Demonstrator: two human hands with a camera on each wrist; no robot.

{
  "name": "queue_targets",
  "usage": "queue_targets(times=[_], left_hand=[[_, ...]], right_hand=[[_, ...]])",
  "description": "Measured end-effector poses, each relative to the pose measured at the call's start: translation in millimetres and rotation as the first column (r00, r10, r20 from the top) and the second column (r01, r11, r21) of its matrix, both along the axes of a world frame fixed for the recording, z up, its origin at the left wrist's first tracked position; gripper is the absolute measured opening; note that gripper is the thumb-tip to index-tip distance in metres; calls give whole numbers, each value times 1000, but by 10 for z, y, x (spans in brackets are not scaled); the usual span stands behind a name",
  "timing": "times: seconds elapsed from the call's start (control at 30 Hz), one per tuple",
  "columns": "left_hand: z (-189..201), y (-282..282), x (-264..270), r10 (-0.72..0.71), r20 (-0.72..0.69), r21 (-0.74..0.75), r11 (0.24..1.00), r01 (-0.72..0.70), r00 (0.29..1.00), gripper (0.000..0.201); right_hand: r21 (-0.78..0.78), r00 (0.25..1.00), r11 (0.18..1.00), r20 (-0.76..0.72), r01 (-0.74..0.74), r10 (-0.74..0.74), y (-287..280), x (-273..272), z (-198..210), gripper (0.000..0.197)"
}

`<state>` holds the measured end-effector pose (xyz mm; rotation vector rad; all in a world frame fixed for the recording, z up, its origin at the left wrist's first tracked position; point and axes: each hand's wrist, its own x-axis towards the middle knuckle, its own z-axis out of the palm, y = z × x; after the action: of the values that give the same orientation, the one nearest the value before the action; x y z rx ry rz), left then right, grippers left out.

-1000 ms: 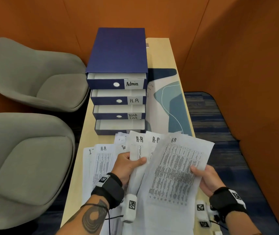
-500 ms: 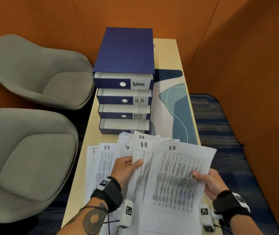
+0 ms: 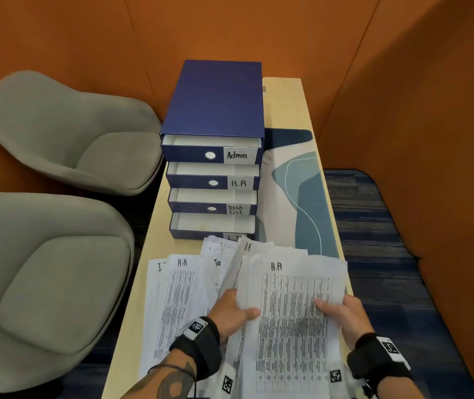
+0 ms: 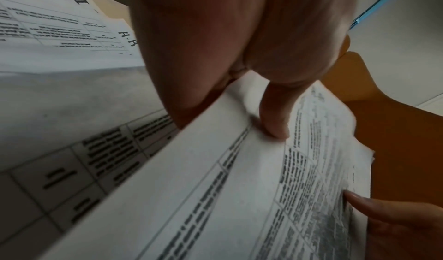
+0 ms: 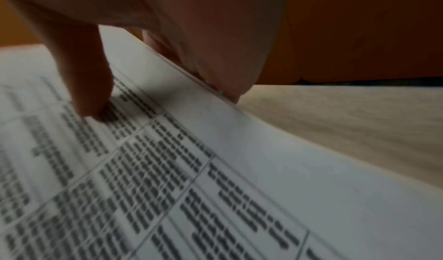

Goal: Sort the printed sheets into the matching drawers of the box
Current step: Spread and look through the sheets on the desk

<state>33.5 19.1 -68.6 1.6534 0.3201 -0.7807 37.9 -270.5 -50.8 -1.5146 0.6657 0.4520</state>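
A blue drawer box (image 3: 215, 99) stands on the table with its drawers pulled open, labelled Admin (image 3: 237, 154), H.R (image 3: 238, 183), Task List (image 3: 235, 209) and a bottom one half hidden by paper. Both hands hold a stack of printed sheets headed H.R (image 3: 290, 306) just above the table. My left hand (image 3: 233, 311) pinches its left edge, thumb (image 4: 275, 116) on top. My right hand (image 3: 342, 311) pinches the right edge, thumb (image 5: 88, 86) on the print. More sheets (image 3: 175, 289) headed I, H.R and Task lie fanned beneath, also seen as loose sheets (image 4: 59, 37) in the left wrist view.
The narrow wooden table (image 3: 284, 108) carries a blue-patterned mat (image 3: 302, 197) right of the box. Two grey armchairs (image 3: 66, 133) stand close on the left. Orange padded walls (image 3: 403, 82) close in behind and on the right, with blue carpet (image 3: 374, 226) below.
The fanned H.R sheets have been drawn together into one squared stack, and my hands have lowered it slightly toward the table. The view has shifted a little leftward.
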Motion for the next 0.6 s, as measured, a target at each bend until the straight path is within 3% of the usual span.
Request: queue_targets(times=[0.13,0.23,0.33,0.47,0.6], left_hand=[[16,-45,-53,34,-65,-141,989,-43,997,49],[4,-48,-68,57,-47,-249,966,-67,997,63],[-39,-71,-89,149,-9,-159,976,-148,989,65],[-78,-111,-140,226,29,0,974,-226,974,51],[-31,-81,-167,244,18,6,970,-244,970,32]], right_hand=[[10,999,1000,39,11,-12,-139,-29,6,37],[72,990,988,42,134,-137,-218,-56,-22,40],[151,972,961,5,230,-234,-245,-76,-35,40],[168,977,962,-16,214,-214,-191,-59,-22,41],[6,994,994,-17,105,-105,-146,-62,-48,48]])
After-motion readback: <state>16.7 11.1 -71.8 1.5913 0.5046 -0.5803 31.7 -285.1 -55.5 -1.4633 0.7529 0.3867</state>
